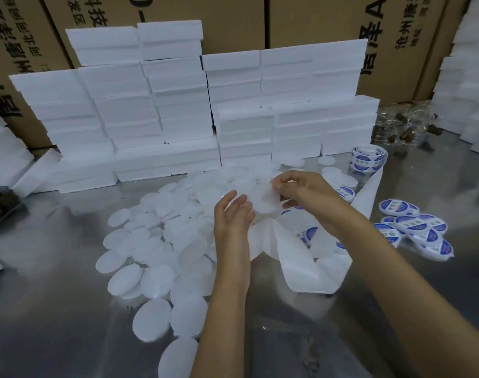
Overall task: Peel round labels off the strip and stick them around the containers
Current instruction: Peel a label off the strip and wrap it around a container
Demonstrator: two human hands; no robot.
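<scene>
Both hands up over the middle of the metal table [55, 309], working one round white container [262, 199]. Left hand [232, 214] cups its near edge, fingers curled around the rim. Right hand [301, 190] pinches at the top edge with thumb and fingertips; can't tell if a label is between them. Container held tilted, flat face toward the camera. Under the hands, white backing strip [301, 257] loops across the table, running back to a label roll [367, 159] at right. Unlabeled white discs [151, 257] heaped left and front. Finished containers with blue-and-white labels [415, 227] piled right, well apart from the hands. Stacked white foam boxes [178, 110] behind, cardboard cartons [301, 20] further back.
</scene>
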